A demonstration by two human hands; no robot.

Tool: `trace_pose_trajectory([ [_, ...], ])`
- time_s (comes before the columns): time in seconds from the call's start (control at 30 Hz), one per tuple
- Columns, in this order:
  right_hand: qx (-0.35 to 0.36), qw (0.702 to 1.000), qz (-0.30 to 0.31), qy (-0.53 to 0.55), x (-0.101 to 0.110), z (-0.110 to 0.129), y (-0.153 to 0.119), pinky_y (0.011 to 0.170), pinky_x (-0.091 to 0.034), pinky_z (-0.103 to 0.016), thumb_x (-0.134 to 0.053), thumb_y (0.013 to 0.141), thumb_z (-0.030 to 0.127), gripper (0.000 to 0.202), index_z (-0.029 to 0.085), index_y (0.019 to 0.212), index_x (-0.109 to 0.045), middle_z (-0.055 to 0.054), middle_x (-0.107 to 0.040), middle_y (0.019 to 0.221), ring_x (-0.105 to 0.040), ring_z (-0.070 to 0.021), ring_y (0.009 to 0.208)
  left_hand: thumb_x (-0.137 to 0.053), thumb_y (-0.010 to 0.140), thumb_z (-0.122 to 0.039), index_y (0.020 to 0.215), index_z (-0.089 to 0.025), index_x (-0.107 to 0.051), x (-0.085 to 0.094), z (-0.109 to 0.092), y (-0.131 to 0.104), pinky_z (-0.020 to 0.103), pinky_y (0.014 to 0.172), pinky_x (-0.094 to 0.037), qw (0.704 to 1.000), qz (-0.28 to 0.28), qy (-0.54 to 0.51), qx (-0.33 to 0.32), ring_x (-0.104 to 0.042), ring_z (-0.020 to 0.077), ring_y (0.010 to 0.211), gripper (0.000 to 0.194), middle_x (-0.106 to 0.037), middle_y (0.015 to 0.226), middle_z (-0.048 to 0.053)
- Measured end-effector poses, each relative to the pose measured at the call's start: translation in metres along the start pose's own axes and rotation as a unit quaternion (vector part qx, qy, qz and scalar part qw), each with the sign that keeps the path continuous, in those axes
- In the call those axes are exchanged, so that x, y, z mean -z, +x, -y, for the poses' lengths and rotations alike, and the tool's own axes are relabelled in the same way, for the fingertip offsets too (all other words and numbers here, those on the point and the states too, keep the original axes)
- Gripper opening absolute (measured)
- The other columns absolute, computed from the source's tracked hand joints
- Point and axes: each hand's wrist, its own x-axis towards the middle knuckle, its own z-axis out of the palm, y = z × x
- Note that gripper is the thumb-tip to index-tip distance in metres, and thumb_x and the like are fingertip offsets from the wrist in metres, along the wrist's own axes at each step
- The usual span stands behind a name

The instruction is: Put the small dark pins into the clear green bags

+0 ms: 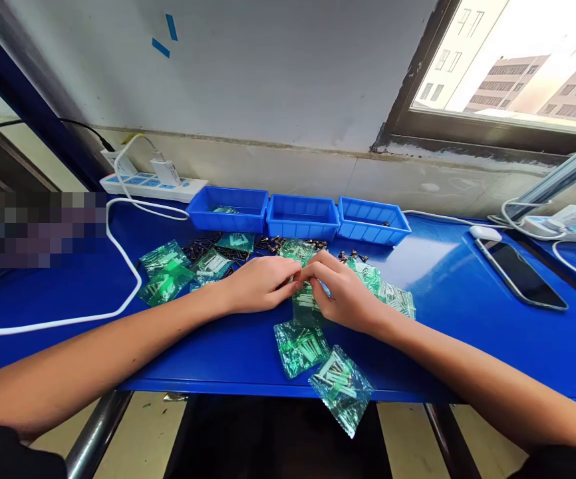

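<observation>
Centrally in the frame, left hand and right hand close together above a blue tabletop, fingertips nearly meeting. Thumb and fingers of each pinched almost closed at the upper edge of a see-through green packet, exact contact partly hidden by the fingers. Just below, at lower centre, two loose packets with pale and metallic pieces inside, the lower one jutting past the table's front edge. Left of centre, beyond the left wrist, a cluster of similar packets beside dark screw-like pieces; more packets just beyond the right wrist. Behind all this, a row of three blue bins, a green packet in the left one and a few dark bits in the right. At upper left, a white power strip; at right, a phone lying flat.
</observation>
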Motion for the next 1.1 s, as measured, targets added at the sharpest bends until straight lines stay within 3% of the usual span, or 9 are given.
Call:
trace_pose_trajectory([
  [0.17, 0.018, 0.999, 0.02, -0.021, -0.0002, -0.0019, 0.0001, 0.065, -0.047, -0.029, -0.039, 0.084, 0.005, 0.018, 0.018, 0.09, -0.049, -0.005, -0.05, 0.082, -0.05, -0.0158, 0.074, -0.033, 0.092, -0.031, 0.077, -0.018, -0.049, -0.0004, 0.0006, 0.0001, 0.026, 0.06, -0.036, 1.0, 0.004, 0.005, -0.013, -0.053, 0.016, 0.066, 0.025, -0.057, 0.073, 0.003],
  [0.33, 0.004, 0.999, 0.033, -0.028, 0.0013, -0.0012, -0.0002, 0.066, -0.047, -0.03, -0.037, 0.081, 0.001, 0.025, 0.019, 0.097, -0.047, -0.005, -0.051, 0.083, -0.051, -0.0167, 0.076, -0.035, 0.091, -0.03, 0.081, -0.017, -0.05, -0.0004, 0.0017, -0.0002, 0.027, 0.061, -0.038, 1.0, 0.003, 0.008, -0.004, -0.054, 0.0167, 0.068, 0.023, -0.059, 0.075, 0.003],
  [1.1, -0.016, 0.997, 0.01, -0.075, 0.0032, -0.008, 0.0003, 0.062, -0.047, -0.03, -0.044, 0.086, 0.016, 0.006, 0.02, 0.088, -0.048, -0.005, -0.062, 0.08, -0.057, -0.0168, 0.073, -0.03, 0.094, -0.032, 0.078, -0.017, -0.048, 0.002, -0.0006, 0.0007, 0.027, 0.062, -0.038, 1.0, 0.014, 0.0, 0.0, -0.054, 0.0161, 0.068, 0.028, -0.058, 0.075, 0.003],
])
